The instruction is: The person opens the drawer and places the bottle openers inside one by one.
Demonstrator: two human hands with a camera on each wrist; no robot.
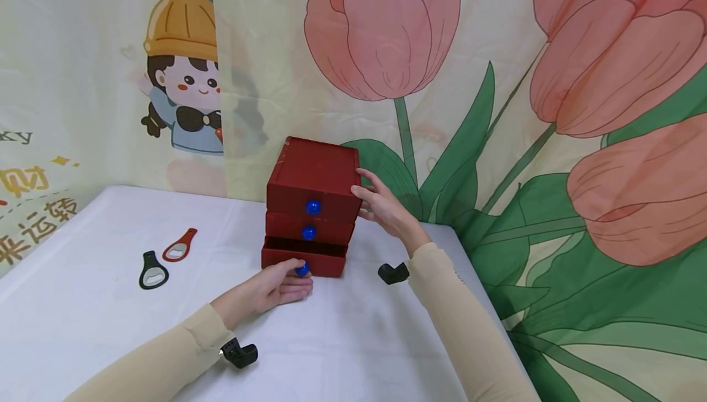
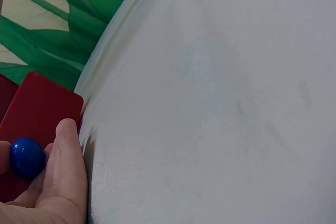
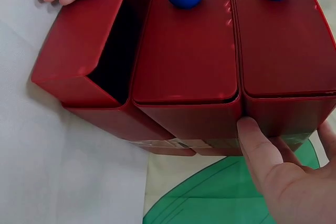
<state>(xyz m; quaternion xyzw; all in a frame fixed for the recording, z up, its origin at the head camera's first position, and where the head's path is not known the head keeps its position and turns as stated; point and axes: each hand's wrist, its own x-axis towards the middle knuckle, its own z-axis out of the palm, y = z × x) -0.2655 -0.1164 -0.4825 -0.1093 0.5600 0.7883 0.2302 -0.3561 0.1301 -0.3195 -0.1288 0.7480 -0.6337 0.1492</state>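
A red cabinet of three stacked drawers (image 1: 317, 162) stands toward the back of the table, a blue round knob on each drawer. Its bottom drawer (image 1: 330, 265) is pulled partway out, with a dark inside. My left hand (image 1: 270, 286) pinches the bottom drawer's blue knob (image 2: 27, 158) between thumb and fingers, the other fingers stretched out beneath. Against the cabinet's right side rests my right hand (image 1: 386, 208), its thumb (image 3: 257, 142) near the seam between the upper two drawers and its fingers partly hidden. The middle and top drawers are closed.
Two bottle openers, one black (image 1: 153, 271) and one red (image 1: 180, 246), lie on the white tablecloth (image 1: 99, 310) left of the cabinet. Behind the table hangs a printed cloth (image 1: 381, 34) with tulips and a cartoon figure. Each wrist carries a small black camera.
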